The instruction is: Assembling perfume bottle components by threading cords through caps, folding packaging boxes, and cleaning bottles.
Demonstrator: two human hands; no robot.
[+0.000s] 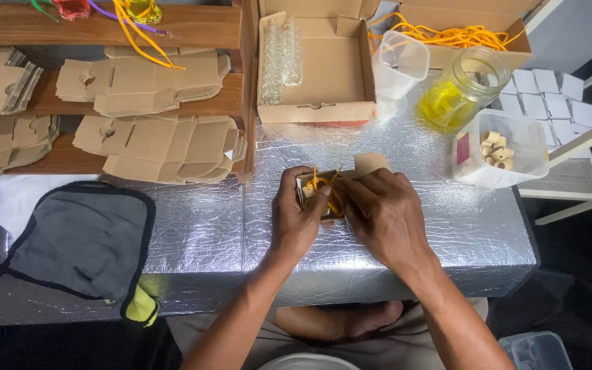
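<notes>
Two hands, left [296, 216] and right [385, 212], at one small cardboard box [320, 194] on the worktop [447, 233]. Beyond the small cardboard box: one open carton [316, 68], one glass jar [464, 89], two clear plastic tubs [400, 65] [505, 147]. Left of it: one grey cloth [80, 240], four stacks of flat box blanks [145, 82].

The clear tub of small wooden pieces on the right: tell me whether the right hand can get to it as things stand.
Probably yes. The tub stands open-topped to the right of the right hand, with only bare foil table between. That hand, though, is busy on the small box.
</notes>
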